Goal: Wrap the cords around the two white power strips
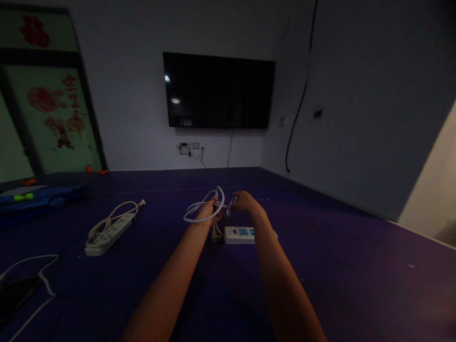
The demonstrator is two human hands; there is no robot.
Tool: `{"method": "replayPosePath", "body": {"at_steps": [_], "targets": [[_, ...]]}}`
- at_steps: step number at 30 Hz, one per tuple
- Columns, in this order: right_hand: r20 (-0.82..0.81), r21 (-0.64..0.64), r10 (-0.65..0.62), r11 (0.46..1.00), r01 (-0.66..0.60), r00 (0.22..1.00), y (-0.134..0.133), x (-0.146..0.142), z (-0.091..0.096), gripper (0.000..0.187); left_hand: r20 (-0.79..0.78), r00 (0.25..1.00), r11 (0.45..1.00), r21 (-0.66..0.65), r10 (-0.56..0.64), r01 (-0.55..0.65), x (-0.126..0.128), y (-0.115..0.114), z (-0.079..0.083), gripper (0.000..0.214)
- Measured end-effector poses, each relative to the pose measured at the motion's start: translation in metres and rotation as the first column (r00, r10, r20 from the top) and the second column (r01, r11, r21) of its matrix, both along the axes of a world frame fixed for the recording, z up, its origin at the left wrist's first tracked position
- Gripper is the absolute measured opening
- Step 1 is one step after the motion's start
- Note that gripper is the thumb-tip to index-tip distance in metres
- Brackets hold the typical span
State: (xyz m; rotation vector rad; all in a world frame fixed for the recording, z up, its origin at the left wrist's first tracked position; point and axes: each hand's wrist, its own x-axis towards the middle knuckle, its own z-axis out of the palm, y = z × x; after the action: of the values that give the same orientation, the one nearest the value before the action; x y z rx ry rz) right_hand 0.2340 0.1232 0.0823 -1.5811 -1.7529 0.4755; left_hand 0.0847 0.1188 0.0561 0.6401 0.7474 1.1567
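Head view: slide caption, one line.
Left hand and right hand hold a looped white cable near a white power strip.

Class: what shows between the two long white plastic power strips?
In the head view, the person's bare left forearm, a beige plug and purple surface.

We are peering into a dim room; the black television point(228, 90) is mirroring two small lights near its left edge. Light is brightening the wall point(432, 190) at far right, while the door frame point(39, 57) is leaning under edge distortion. Fine details are blurring.
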Motion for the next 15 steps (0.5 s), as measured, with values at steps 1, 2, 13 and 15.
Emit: {"method": "replayPosePath", "body": {"at_steps": [1,2,13,15], "targets": [[0.006,0.009,0.003,1.000,-0.003,1.000,-0.002,0.000,0.003,0.056,-0.006,1.000,1.000,0.009,-0.007,0.007,0.000,-0.001,0.000,0.025],[0.018,0.033,0.008,0.999,-0.009,1.000,-0.005,-0.001,0.008,0.064,-0.014,1.000,1.000,0.020,-0.013,0.013,0.000,-0.002,0.000,0.026],[-0.561,0.466,0.480,0.857,-0.222,0.675,-0.021,-0.021,0.033,0.050,-0.207,0.972,0.965,0.215,-0.107,0.151,0.018,-0.018,-0.001,0.028],[-0.729,0.402,0.309,0.915,0.016,0.611,-0.018,-0.016,0.033,0.041,-0.269,0.952,0.944,0.247,-0.148,0.216,0.022,-0.023,0.000,0.028]]}}
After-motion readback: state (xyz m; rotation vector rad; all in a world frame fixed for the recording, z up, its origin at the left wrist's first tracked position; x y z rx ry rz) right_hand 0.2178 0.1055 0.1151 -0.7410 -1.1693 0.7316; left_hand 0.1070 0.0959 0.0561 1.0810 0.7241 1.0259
